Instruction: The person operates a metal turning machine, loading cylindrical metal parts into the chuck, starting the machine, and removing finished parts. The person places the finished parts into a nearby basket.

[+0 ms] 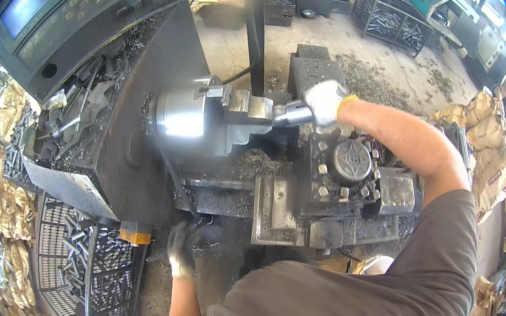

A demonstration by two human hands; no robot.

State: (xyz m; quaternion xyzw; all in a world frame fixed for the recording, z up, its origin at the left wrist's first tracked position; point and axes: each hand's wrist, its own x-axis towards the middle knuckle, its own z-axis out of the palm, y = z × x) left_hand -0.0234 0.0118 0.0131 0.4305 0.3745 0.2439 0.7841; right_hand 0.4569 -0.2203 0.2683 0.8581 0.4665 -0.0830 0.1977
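While the lathe chuck (183, 114) blurred at left, the dark-gloved left hand (182, 246) curled around a low lever (158, 255) below the carriage, and the white-gloved right hand (326, 102) gripped a metal cylinder (293, 113) beside the chuck, above the tool post (349, 164).

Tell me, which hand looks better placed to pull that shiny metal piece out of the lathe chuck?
Right, probably. The right hand already has its grip on the metal piece at the chuck; the left hand is low beside the machine's base.
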